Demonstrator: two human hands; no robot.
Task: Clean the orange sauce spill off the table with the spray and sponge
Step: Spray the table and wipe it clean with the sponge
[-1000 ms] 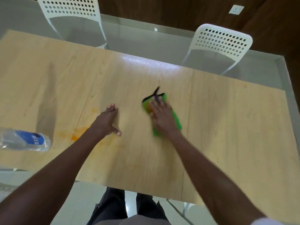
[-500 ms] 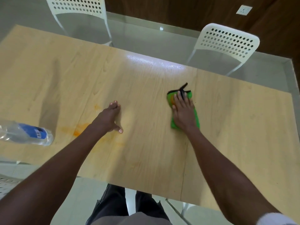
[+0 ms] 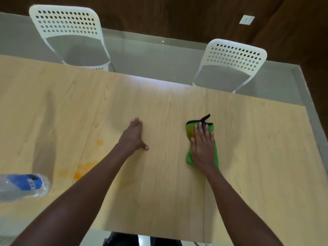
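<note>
On the table (image 3: 159,192), both hands flat: left hand (image 3: 132,137) bare, right hand (image 3: 203,148) atop sponge (image 3: 190,129).

I'm seeing a pale wood-grain table (image 3: 159,201) shining glossy at upper centre, a green cloth-like sponge (image 3: 215,150) looking soft with black trim, a clear plastic bottle (image 3: 23,186) at lower left, white perforated plastic chairs (image 3: 232,57) looking matt.

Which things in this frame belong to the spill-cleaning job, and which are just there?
Part of the job:
- green sponge cloth, flat under the right hand
- orange sauce stains on the table
- clear bottle with blue label, lying on its side, possibly the spray
- left hand, flat on the table

Just there:
- two white chairs
- wall socket
</note>
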